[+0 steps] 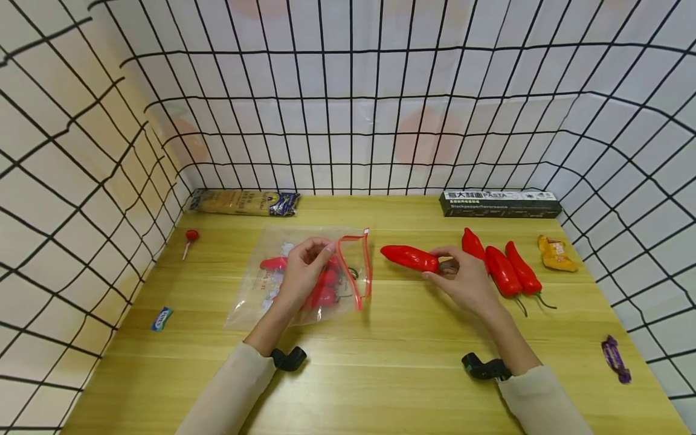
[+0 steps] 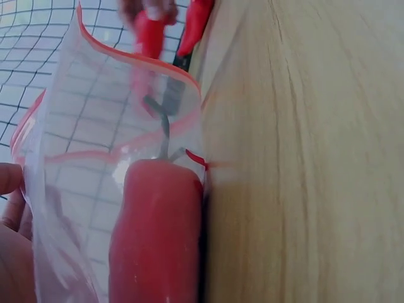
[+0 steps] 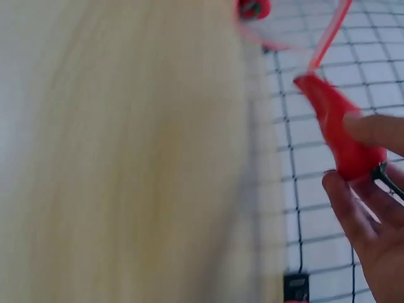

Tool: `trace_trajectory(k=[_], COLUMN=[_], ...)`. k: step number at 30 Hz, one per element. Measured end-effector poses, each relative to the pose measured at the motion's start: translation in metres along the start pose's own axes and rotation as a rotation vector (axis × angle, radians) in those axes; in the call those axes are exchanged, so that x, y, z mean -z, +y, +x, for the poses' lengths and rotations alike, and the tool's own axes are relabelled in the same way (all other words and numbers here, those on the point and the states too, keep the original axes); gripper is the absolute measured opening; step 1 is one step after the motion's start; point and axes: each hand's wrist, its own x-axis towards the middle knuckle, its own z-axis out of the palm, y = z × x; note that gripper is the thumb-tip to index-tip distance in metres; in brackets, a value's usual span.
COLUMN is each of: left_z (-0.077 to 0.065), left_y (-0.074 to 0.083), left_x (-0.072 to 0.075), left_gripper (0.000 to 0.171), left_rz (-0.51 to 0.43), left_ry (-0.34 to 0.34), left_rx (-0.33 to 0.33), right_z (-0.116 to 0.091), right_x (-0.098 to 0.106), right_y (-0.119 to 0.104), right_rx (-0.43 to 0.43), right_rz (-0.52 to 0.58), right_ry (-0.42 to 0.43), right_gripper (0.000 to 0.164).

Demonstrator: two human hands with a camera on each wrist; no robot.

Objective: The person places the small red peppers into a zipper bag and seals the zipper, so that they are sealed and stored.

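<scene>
A clear zip bag with a red-trimmed mouth lies left of centre, its mouth gaping to the right. Inside are red chili peppers, one with its green stem towards the mouth. My left hand pinches the bag's upper side near the mouth. Between the thumb and fingers of my right hand is another red chili pepper, gripped at its stem end. Its tip points left at the bag's mouth, raised over the table. Three more chili peppers lie just right of that hand.
At the back stand a pasta packet on the left and a black pasta box on the right. A lollipop and a small blue-green wrapper lie left; yellow and purple wrappers lie right. Black wire grid surrounds the table.
</scene>
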Motion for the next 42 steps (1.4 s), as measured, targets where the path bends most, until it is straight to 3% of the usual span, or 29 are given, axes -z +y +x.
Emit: trace_trajectory(k=[6, 12, 19, 25, 29, 33, 38, 42], left_z=[-0.002, -0.005, 0.004, 0.005, 0.006, 0.007, 0.007, 0.007], left_y=[0.006, 0.011, -0.011, -0.019, -0.025, -0.029, -0.03, -0.029], left_x=[0.0, -0.001, -0.001, -0.002, -0.004, -0.004, -0.005, -0.004], left_gripper=[0.018, 0.018, 0.02, 0.026, 0.029, 0.028, 0.026, 0.027], left_rz=[0.056, 0.066, 0.054, 0.037, 0.045, 0.052, 0.039, 0.037], left_ry=[0.013, 0.015, 0.041, 0.046, 0.038, 0.043, 0.042, 0.044], left_rx=[-0.038, -0.057, -0.078, -0.066, -0.037, -0.033, -0.025, -0.021], right_z=[0.004, 0.017, 0.033, 0.037, 0.035, 0.026, 0.006, -0.008], right_x=[-0.015, -0.049, -0.086, -0.103, -0.105, -0.094, -0.07, -0.058], right_y=[-0.027, -0.047, -0.06, -0.069, -0.067, -0.064, -0.06, -0.061], right_rx=[0.035, 0.034, 0.018, -0.03, -0.074, -0.066, 0.05, 0.146], right_rz=[0.222, 0.313, 0.356, 0.423, 0.526, 0.529, 0.553, 0.581], right_ry=[-0.107, -0.156, -0.148, -0.129, -0.159, -0.129, -0.102, -0.168], right_gripper=[0.048, 0.045, 0.041, 0.038, 0.041, 0.042, 0.047, 0.048])
